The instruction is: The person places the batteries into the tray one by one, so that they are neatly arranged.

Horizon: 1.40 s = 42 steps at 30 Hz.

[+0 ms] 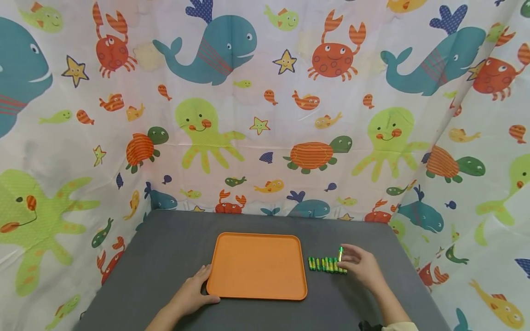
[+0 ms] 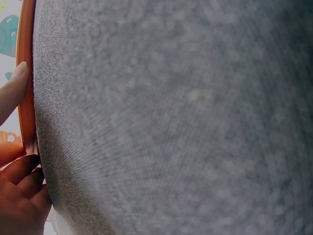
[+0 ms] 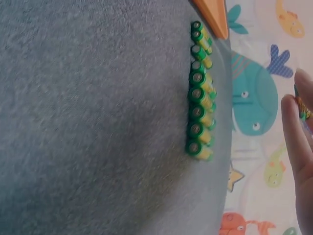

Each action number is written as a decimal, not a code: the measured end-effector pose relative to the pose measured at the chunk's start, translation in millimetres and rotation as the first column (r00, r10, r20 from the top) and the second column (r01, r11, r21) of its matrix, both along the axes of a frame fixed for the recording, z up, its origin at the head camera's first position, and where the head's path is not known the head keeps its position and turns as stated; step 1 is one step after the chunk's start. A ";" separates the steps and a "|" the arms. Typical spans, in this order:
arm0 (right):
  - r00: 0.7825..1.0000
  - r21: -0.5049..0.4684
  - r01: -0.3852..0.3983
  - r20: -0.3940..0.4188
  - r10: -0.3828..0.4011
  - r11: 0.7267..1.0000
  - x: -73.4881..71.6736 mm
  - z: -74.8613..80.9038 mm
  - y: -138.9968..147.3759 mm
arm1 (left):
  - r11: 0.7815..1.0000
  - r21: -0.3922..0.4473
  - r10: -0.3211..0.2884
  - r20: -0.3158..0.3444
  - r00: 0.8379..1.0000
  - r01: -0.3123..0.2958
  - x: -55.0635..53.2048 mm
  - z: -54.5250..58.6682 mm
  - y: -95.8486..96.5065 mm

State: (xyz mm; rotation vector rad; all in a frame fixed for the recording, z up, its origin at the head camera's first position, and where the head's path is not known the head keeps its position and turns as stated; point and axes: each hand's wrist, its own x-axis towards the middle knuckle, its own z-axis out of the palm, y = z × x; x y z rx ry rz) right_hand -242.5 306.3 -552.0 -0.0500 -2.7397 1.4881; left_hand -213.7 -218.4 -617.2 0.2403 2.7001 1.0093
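An orange rectangular tray (image 1: 257,266) lies flat on the grey table. My left hand (image 1: 193,290) holds it at its front left corner, thumb on the front rim and fingers along the left side. Close up in the left wrist view, the thumb touches the orange rim (image 2: 26,107) and the lower fingers are curled. My right hand (image 1: 361,266) pinches a green and yellow battery (image 1: 340,253) between thumb and fingers, upright over the right end of a row of batteries (image 1: 327,265). In the right wrist view, fingers partly hide the held battery (image 3: 302,106).
The row of several similar batteries (image 3: 197,95) lies side by side just right of the tray. A curtain (image 1: 256,119) printed with sea animals hangs behind the grey table (image 1: 174,248) and along both its sides.
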 end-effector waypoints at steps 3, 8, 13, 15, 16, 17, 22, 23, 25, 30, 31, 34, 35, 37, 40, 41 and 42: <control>1.000 0.025 0.000 -0.007 0.000 1.000 -1.3 1.2 -4.8 | 1.000 0.010 -0.005 0.009 1.000 0.005 -0.3 0.7 -0.1; 1.000 0.063 -0.006 -0.011 0.007 0.998 -4.2 3.6 -14.5 | 1.000 0.015 -0.002 0.023 1.000 0.002 -1.3 -1.1 -1.6; 1.000 0.060 -0.011 -0.019 0.012 0.998 -7.1 6.0 -23.1 | 1.000 0.011 0.001 0.029 1.000 -0.002 -3.6 -3.2 -2.2; 1.000 0.053 -0.010 -0.018 0.010 0.999 -8.2 6.2 -26.7 | 1.000 0.012 0.001 0.031 1.000 -0.001 -4.2 -3.9 -2.3; 1.000 0.053 -0.015 -0.018 0.016 0.998 -8.6 6.1 -28.1 | 1.000 0.012 0.001 0.030 1.000 -0.001 -4.4 -4.2 -2.2; 1.000 0.049 -0.016 -0.015 0.017 0.999 -9.4 6.0 -30.0 | 1.000 0.012 0.001 0.029 1.000 -0.001 -4.7 -4.5 -2.2; 0.999 0.048 -0.031 -0.017 0.031 0.998 -12.4 6.7 -41.7 | 1.000 0.014 -0.006 0.026 1.000 0.005 -4.5 -4.2 -2.2; 0.999 0.043 -0.032 -0.019 0.033 0.999 -13.2 7.0 -44.6 | 1.000 0.017 -0.005 0.028 1.000 0.005 -4.3 -3.8 -2.3; 0.999 0.042 -0.039 -0.030 0.041 0.998 -15.2 7.1 -50.3 | 1.000 0.019 -0.002 0.032 0.999 0.002 -3.9 -2.7 -2.5; 0.997 0.026 -0.061 -0.041 0.062 0.998 -19.9 6.3 -62.8 | 1.000 0.025 0.001 0.033 0.999 -0.001 -3.1 -0.4 -3.3; 0.997 0.023 -0.064 -0.039 0.065 0.998 -20.3 6.3 -65.2 | 1.000 0.026 -0.002 0.033 0.999 0.001 -3.0 -0.3 -3.5; 0.997 0.009 -0.071 -0.031 0.071 0.997 -21.5 7.1 -72.6 | 1.000 0.026 -0.011 0.030 1.000 0.010 -2.6 -0.8 -3.9; 0.997 0.007 -0.075 -0.030 0.075 0.997 -22.2 7.4 -75.2 | 1.000 0.027 -0.012 0.029 1.000 0.011 -2.5 -1.0 -3.9; 0.997 0.001 -0.076 -0.032 0.076 0.997 -23.8 9.1 -81.2 | 1.000 0.029 -0.006 0.031 0.999 0.005 -2.7 -1.1 -3.8; 0.996 -0.004 -0.083 -0.035 0.083 0.997 -26.5 12.3 -90.2 | 1.000 0.025 0.007 0.039 0.999 -0.008 -3.0 -0.2 -3.2; 0.996 -0.004 -0.085 -0.037 0.085 0.996 -27.3 13.4 -93.4 | 1.000 0.023 0.013 0.041 0.999 -0.014 -3.1 0.2 -3.0; 0.996 -0.004 -0.086 -0.038 0.086 0.996 -28.1 14.3 -96.5 | 1.000 0.020 0.017 0.043 0.999 -0.018 -3.3 0.4 -2.7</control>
